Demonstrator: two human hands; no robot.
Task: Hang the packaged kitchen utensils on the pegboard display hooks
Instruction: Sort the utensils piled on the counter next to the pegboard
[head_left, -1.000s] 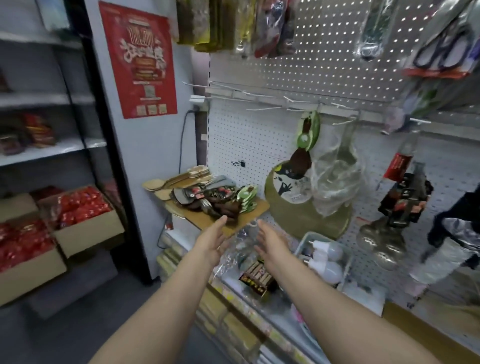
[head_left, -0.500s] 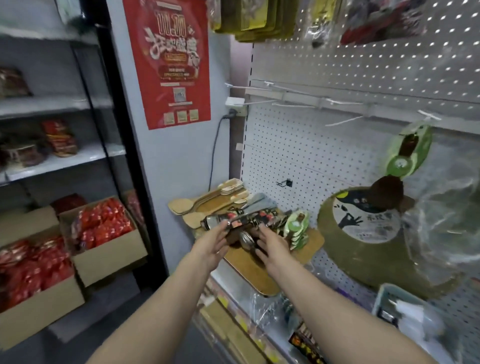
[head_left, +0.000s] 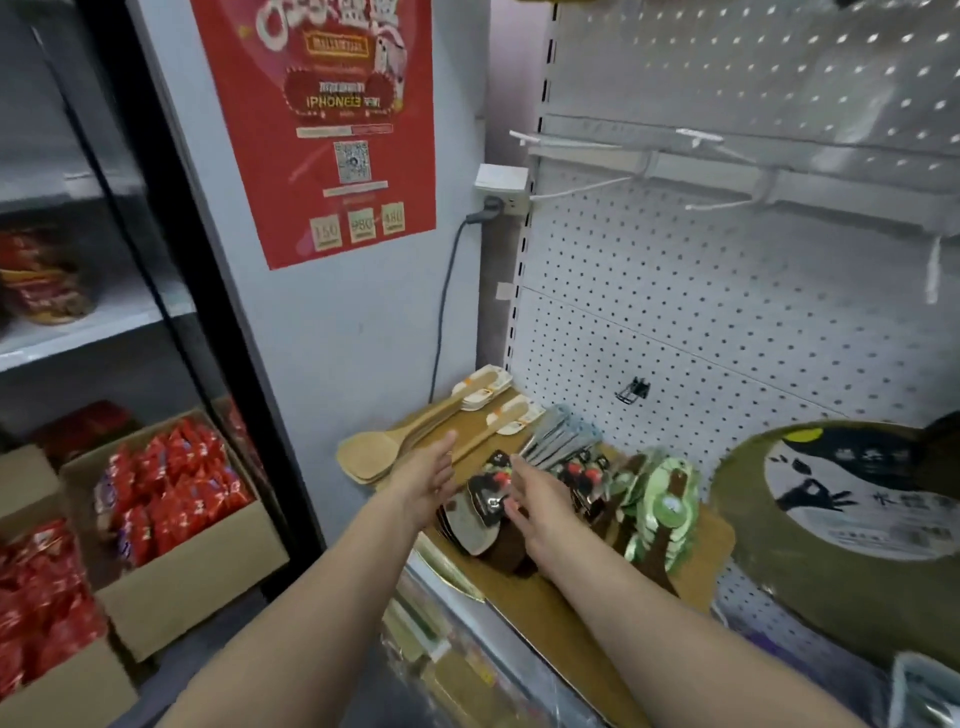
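Note:
A pile of packaged kitchen utensils (head_left: 582, 470) lies on a wooden board (head_left: 550, 608) below the white pegboard (head_left: 675, 322). It holds dark-carded metal tools, green-carded packs (head_left: 660, 509) and wooden spatulas (head_left: 415, 441). My left hand (head_left: 431, 473) hovers open at the pile's left side, palm facing right. My right hand (head_left: 535, 504) reaches over the dark-carded packs with straight fingers that touch or nearly touch them. Bare white hooks (head_left: 582, 189) jut from the pegboard rail above.
A red poster (head_left: 322, 119) hangs on the grey wall, with a plugged-in socket (head_left: 498, 195) beside the pegboard. Cardboard boxes of red snack bags (head_left: 166, 499) stand on the floor at left. A round board with a printed label (head_left: 841, 514) leans at right.
The view has moved closer to the utensil pile and the wall. Both hands stay reaching into the pile, now slightly further apart around the dark-carded packs.

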